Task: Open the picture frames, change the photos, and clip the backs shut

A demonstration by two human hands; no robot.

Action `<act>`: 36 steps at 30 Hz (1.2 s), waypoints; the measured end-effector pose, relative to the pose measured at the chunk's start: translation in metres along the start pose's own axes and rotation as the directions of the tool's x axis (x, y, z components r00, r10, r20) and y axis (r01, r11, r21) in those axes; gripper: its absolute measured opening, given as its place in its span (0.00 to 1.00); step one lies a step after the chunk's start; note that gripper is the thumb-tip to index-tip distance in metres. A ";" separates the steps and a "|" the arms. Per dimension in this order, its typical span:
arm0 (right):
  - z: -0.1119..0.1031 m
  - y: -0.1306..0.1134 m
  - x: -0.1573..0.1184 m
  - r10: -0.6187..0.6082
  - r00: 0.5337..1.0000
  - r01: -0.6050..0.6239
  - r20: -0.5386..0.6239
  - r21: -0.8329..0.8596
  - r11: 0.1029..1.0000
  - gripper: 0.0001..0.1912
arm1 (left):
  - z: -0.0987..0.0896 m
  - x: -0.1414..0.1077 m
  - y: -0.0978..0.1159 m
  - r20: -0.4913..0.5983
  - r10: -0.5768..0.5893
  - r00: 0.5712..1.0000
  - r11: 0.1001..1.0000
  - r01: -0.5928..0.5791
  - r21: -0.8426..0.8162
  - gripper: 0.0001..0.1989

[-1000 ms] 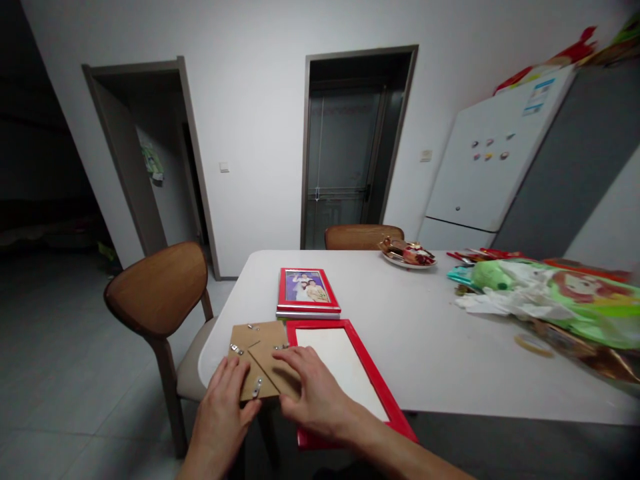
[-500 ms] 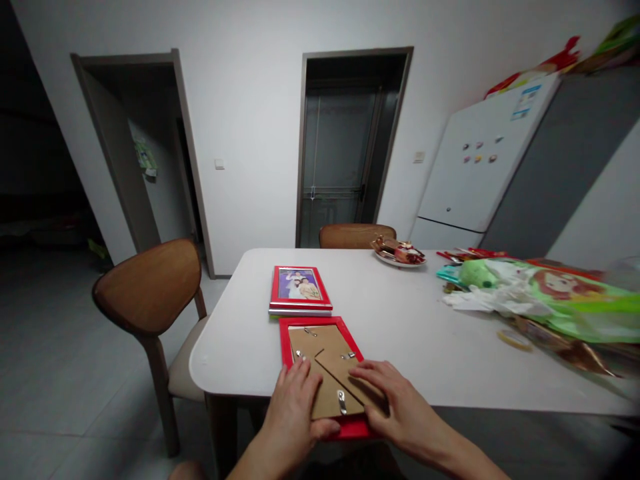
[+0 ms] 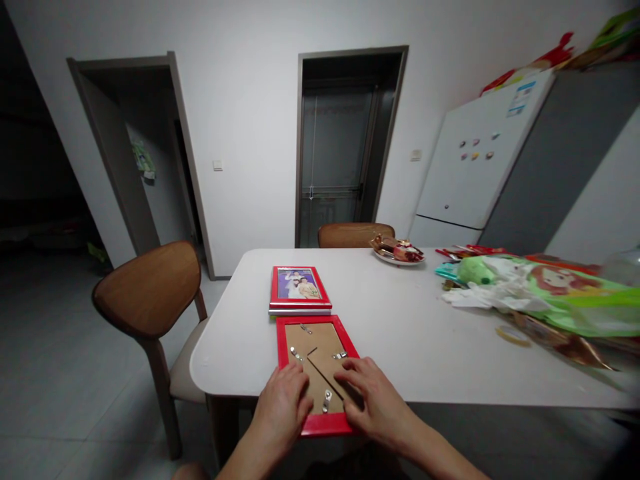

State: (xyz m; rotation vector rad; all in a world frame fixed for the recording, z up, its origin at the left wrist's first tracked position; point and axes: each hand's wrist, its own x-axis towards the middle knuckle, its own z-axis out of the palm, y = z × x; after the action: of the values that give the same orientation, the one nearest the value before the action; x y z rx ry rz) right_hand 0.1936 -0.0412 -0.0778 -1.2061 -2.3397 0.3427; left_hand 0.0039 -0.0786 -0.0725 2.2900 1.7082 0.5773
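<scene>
A red picture frame [image 3: 326,424] lies face down, its near end jutting past the table's front edge. Its brown backing board [image 3: 320,340] sits inside the red border, with small metal tabs around it and a diagonal slit. Curled fingers of my left hand [image 3: 281,403] hold the frame's left side, near the lower corner. On the opposite side, my right hand [image 3: 375,400] grips the frame, fingertips on the board and thumb near its lower right corner. Just beyond lies a stack of frames, topped by a red-framed photo [image 3: 300,285].
The white table [image 3: 400,333] also bears a plate of wrapped items [image 3: 399,253], a green plastic bag [image 3: 565,293], white crumpled tissue [image 3: 505,287] and a tape roll [image 3: 513,336]. One wooden chair [image 3: 150,287] stands left, another chair [image 3: 355,235] behind.
The backing board, which overlapped the lower border at a skew, now lies squarely within the red frame. Both hands have shifted slightly left with it.
</scene>
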 end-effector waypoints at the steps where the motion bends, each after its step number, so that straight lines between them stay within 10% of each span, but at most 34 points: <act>1: -0.001 0.001 0.002 -0.005 1.000 0.005 0.012 -0.003 1.000 0.17 | 0.000 -0.003 0.000 0.016 0.010 1.000 1.000 -0.009 -0.005 0.18; 5: -0.003 0.008 0.015 0.007 1.000 -0.008 -0.010 -0.054 0.999 0.13 | 0.002 -0.014 0.000 0.101 0.052 0.994 0.998 -0.054 0.013 0.36; 24: 0.000 0.020 0.022 0.029 0.998 -0.037 -0.047 -0.174 0.984 0.15 | 0.003 -0.015 -0.002 0.050 0.068 0.996 0.997 -0.069 0.028 0.29; 31: 0.002 -0.008 0.000 -0.186 0.982 0.187 0.024 -0.120 0.975 0.15 | 0.008 -0.016 -0.007 0.023 0.070 0.997 0.998 -0.069 -0.012 0.29; 36: 0.003 0.007 0.008 0.006 0.997 -0.018 -0.080 -0.152 0.988 0.17 | 0.008 -0.016 -0.008 0.009 0.087 0.996 0.996 -0.087 -0.033 0.28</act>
State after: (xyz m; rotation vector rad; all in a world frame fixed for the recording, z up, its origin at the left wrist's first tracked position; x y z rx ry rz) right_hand 0.1931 -0.0307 -0.0813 -1.2806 -2.3253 0.1189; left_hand -0.0037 -0.0913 -0.0855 2.3495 1.5891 0.6053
